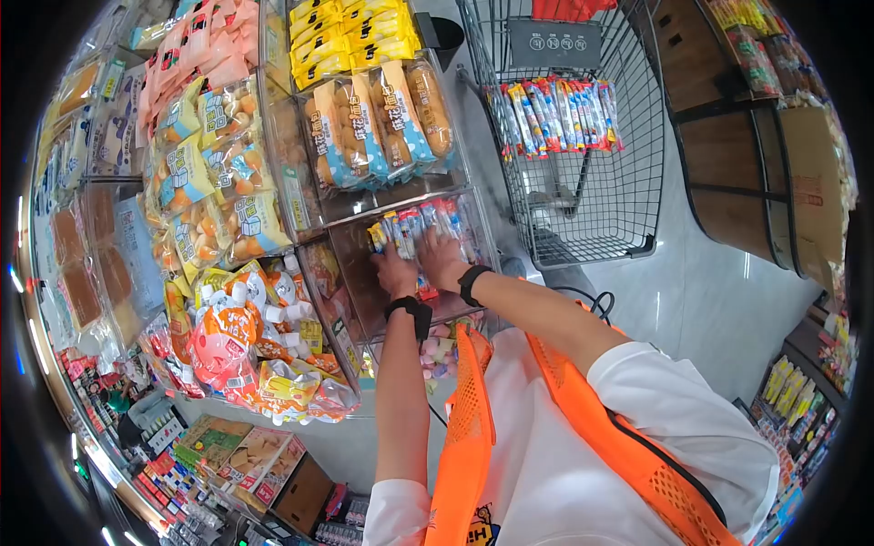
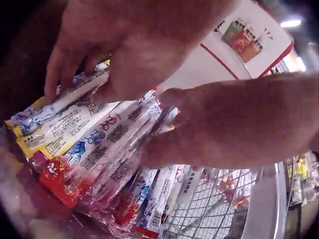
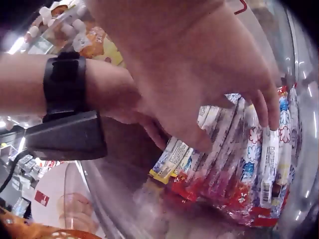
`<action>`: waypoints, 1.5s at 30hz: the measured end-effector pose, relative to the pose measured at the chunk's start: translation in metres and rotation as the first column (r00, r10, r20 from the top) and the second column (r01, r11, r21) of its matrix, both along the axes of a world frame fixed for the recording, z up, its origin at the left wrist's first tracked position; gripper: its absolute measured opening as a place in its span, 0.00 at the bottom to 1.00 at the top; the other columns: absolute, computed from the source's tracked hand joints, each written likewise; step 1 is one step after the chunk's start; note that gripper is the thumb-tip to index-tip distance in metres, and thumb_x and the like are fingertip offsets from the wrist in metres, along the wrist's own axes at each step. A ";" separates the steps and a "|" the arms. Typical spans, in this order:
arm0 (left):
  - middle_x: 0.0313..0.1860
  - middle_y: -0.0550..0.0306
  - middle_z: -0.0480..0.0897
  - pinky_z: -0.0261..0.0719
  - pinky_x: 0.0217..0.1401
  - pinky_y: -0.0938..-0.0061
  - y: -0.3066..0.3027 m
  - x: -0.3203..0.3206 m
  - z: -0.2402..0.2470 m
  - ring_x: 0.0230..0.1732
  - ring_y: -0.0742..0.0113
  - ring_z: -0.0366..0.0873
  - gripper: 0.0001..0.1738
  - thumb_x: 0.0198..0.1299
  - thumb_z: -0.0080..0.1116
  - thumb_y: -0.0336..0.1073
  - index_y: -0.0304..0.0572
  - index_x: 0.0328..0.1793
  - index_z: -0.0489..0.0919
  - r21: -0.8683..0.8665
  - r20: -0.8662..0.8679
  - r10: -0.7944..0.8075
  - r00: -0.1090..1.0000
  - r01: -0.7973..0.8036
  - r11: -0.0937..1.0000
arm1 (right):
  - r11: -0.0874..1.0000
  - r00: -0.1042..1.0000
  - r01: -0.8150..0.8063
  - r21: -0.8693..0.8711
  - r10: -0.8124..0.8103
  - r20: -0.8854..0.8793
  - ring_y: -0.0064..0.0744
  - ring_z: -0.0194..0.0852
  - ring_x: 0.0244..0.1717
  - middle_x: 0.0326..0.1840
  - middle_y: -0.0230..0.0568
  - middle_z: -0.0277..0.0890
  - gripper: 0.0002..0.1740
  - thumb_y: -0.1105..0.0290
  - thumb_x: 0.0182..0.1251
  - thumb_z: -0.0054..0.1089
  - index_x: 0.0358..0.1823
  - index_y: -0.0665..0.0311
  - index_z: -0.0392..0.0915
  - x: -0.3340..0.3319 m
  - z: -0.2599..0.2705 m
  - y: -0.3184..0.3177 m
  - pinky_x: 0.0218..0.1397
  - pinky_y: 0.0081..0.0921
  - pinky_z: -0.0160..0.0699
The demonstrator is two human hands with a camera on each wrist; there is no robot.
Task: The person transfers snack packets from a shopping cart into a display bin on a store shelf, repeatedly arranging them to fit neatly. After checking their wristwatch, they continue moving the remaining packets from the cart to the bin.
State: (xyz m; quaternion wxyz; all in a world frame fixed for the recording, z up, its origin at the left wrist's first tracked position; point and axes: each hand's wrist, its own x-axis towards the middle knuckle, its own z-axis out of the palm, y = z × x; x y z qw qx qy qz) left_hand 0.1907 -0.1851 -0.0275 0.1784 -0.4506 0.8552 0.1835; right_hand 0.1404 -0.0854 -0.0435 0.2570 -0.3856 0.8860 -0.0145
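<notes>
The shop around me has a shiny grey floor [image 1: 683,300], and snack shelves stand on several sides. In front of me is a clear-walled display bin [image 1: 353,273], and I lean over it with both hands. At twelve o'clock from my hands are bagged twisted breads [image 1: 346,132], at ten o'clock bagged round buns [image 1: 218,164].

The slim stick-shaped snack packets [image 3: 254,154] lie in the bin, side by side under my hands, mostly in one direction, but the row is not fully even and a few cross slightly over others. My left hand [image 1: 395,273] is at the nine o'clock end of this row, near the yellow-ended packets; its fingers and thumb lie about an outer packet, but I cannot tell if this grip presses it firmly. My right hand [image 1: 443,264] is on the three o'clock side, its grip wide, with thumb and fingers spread across several packets and not closed around one.

Between one and two o'clock, the shopping cart [image 1: 555,44] holds similar packets [image 1: 564,118] in a wide row. So I judge that the bin is partly stocked and its row roughly formed, while the cart packets remain outside it. How many lie underneath, I cannot see.
</notes>
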 end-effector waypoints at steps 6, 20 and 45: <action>0.60 0.37 0.73 0.78 0.61 0.47 -0.022 0.015 -0.030 0.60 0.34 0.77 0.25 0.53 0.69 0.42 0.50 0.58 0.77 0.088 -0.049 -0.080 0.996 0.084 0.993 | 0.994 0.990 0.015 0.107 -0.030 0.135 0.52 0.65 0.67 0.78 0.49 0.51 0.25 0.60 0.67 0.60 0.64 0.60 0.79 -0.006 0.002 0.013 0.34 0.64 0.86; 0.51 0.43 0.74 0.78 0.53 0.45 0.042 -0.028 0.003 0.53 0.34 0.79 0.16 0.51 0.67 0.33 0.49 0.47 0.79 0.055 -0.189 -0.286 0.939 0.301 0.952 | 0.949 0.691 -0.014 -0.314 0.237 0.683 0.57 0.82 0.51 0.45 0.58 0.84 0.24 0.57 0.59 0.64 0.53 0.65 0.80 -0.079 0.060 0.080 0.53 0.46 0.81; 0.20 0.62 0.83 0.71 0.29 0.71 0.234 -0.302 0.377 0.18 0.72 0.76 0.19 0.72 0.50 0.41 0.32 0.42 0.85 0.198 -0.803 -0.417 0.426 0.850 0.488 | 0.631 0.628 0.776 -0.027 -0.775 -0.063 0.65 0.65 0.69 0.73 0.66 0.58 0.64 0.44 0.48 0.75 0.80 0.71 0.49 -0.402 -0.119 0.346 0.70 0.52 0.69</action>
